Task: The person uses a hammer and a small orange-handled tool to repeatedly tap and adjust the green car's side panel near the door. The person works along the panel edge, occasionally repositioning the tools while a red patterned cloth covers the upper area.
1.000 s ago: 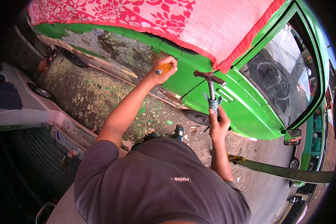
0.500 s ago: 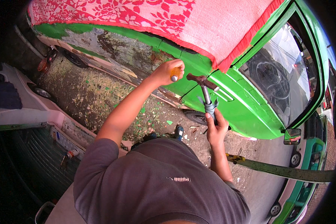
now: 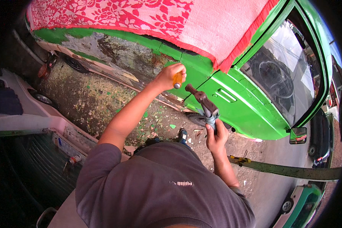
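My left hand point(image 3: 170, 76) is closed around a tool with an amber-yellow handle point(image 3: 177, 79) and a round metal end cap. Its working end is hidden behind my fist, held up against the peeling side of a green vehicle point(image 3: 193, 70). In my right hand point(image 3: 217, 137) is a hammer point(image 3: 203, 99) with a rusty brown head and a handle wrapped in grey strips. The hammer head is tilted, just right of and below the yellow handle's cap, apart from it. Bare, rusty patches point(image 3: 119, 49) show left of my left hand.
A red and pink floral blanket point(image 3: 140, 17) covers the vehicle's upper side. Paint chips point(image 3: 98, 91) litter the ground. A pale vehicle with a ribbed bed point(image 3: 30, 152) stands left, a can point(image 3: 74, 159) on its edge. A metal beam point(image 3: 281, 169) extends at the right; other vehicles stand beyond.
The hammer head has tipped and swung left and down, nearer the yellow handle's cap. My left hand has barely moved. At the right, the vehicles on the road have changed position.
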Demonstrator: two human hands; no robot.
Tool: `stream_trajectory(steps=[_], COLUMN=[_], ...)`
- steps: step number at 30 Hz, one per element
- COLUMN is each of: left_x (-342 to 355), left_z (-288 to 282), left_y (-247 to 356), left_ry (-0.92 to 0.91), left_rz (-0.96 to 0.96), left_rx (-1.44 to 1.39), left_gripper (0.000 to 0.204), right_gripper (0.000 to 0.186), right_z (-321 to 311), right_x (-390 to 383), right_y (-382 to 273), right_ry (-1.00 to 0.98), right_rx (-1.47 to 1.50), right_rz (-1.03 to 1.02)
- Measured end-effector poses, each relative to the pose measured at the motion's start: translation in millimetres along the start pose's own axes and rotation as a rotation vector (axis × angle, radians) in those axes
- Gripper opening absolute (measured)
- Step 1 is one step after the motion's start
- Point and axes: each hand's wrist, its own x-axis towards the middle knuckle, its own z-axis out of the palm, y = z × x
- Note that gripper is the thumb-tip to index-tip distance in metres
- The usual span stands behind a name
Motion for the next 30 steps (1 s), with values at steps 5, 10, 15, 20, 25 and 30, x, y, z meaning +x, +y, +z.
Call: stream_trajectory(steps=[5,10,15,20,25,30], left_x=[11.2,6.9,2.1,10.5,15.7,43.1], left_z=[4.6,6.6,10.1,13.6,10.6,-8.0], left_y=[0.7,2.7,0.3,4.2,-0.3,-25.3], left_ry=[-0.006,0.017,0.034,0.069,0.101,0.194], left_rz=[-0.098,-0.071,-0.042,-0.082,-0.098,-0.392], left_rx=[-0.036,-0.012,-0.021,-0.012,-0.03,-0.131], left_gripper=[0.018,0.019,0.018,0.015,0.015,0.021], right_gripper=[0.033,0.033,0.025,0.027,0.021,0.02], right_z=[3.5,1.4,-6.3,-1.8,-5.9,-4.3], right_x=[13.7,4.2,6.4,16.0,16.4,19.4], right_y=[-4.0,9.1,1.5,-6.5,-2.9,10.1], right_ry=[0.124,0.023,0.028,-0.09,0.05,0.181], right_rx=[-0.161,-0.093,0.022,-0.126,0.039,0.299], right_rz=[-0.368,-0.042,-0.05,-0.065,0.045,0.227])
